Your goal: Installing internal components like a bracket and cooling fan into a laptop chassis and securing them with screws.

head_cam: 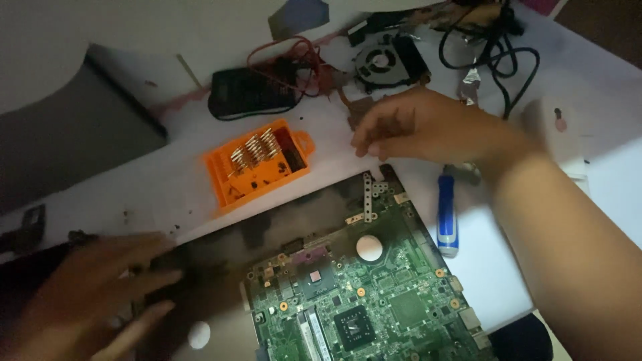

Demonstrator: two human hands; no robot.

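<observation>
White table (167,194) (dim, cluttered): left hand (87,294) apparently flat on the laptop base (221,267); right hand (428,127) hovers, fingers loosely curled, empty.

You are at what looks like an electronics repair bench, though the dim, blurred view hides the room itself. A bare green circuit board (361,294) fills the lower centre of the white worktop (167,180). Above it sit an orange plastic screw tray (257,165), a loose black cooling fan (388,61), tangled black cables (495,47) and a blue-handled screwdriver (446,214).
</observation>
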